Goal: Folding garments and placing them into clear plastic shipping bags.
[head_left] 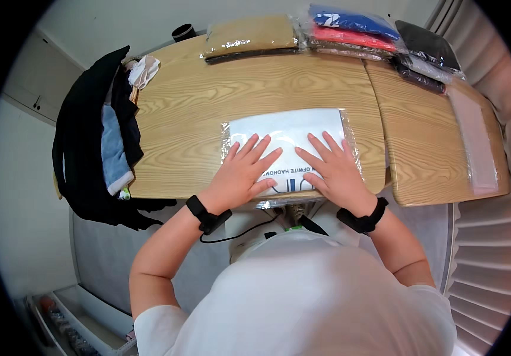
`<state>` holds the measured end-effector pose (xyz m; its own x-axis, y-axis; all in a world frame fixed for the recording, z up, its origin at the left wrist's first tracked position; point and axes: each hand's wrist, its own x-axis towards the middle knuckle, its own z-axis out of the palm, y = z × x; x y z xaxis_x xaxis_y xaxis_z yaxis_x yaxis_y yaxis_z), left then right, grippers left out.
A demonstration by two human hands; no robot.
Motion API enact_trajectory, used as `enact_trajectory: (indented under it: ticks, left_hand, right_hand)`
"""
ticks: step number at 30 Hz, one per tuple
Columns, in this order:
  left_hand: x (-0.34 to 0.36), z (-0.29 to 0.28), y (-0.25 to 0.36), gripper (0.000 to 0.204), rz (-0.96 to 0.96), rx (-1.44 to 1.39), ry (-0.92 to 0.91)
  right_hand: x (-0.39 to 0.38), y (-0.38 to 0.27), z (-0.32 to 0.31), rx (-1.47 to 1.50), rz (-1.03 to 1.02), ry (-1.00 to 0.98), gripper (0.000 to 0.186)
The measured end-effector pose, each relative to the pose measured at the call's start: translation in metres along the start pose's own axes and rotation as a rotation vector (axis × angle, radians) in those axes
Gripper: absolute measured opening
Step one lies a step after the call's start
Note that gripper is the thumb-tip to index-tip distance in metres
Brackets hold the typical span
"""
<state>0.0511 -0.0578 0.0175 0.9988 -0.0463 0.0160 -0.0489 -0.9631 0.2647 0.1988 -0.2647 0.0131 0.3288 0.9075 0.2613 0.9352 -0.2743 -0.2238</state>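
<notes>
A folded white garment with dark blue print lies in a clear plastic bag (288, 126) at the table's near edge. My left hand (245, 170) rests flat on its left half, fingers spread. On the right half lies my right hand (334, 169), also flat with the fingers apart. Both palms press down on the plastic, and neither hand grips anything. The bag's clear margins show at both sides, and part of its near edge hangs past the table edge. Each wrist wears a black band.
Dark clothes (83, 136) and a light blue garment (114, 148) drape over the table's left end. Bagged garments stand at the back: tan (252, 34), blue on red (353, 22), and black (427, 44). A flat clear bag (475, 139) lies at right. The wooden tabletop (190, 118) has a seam.
</notes>
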Motion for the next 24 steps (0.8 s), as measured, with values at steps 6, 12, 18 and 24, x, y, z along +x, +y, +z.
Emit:
enact_trajectory:
  ticks: [6, 12, 18, 24]
  left_hand:
    - [0.003, 0.001, -0.001, 0.058, -0.030, -0.035, 0.000]
    - [0.005, 0.001, -0.005, 0.057, -0.028, -0.039, -0.007]
    - [0.002, 0.005, -0.006, 0.057, -0.019, -0.083, 0.000]
    - [-0.018, 0.000, -0.014, 0.088, 0.029, -0.332, 0.115]
  right_hand:
    - [0.005, 0.000, 0.007, 0.035, 0.049, -0.035, 0.048]
    - [0.011, 0.002, 0.005, 0.046, 0.040, -0.056, 0.047]
    - [0.006, 0.001, 0.006, 0.029, 0.026, -0.020, 0.047]
    - [-0.011, -0.010, -0.014, 0.131, 0.062, -0.006, 0.054]
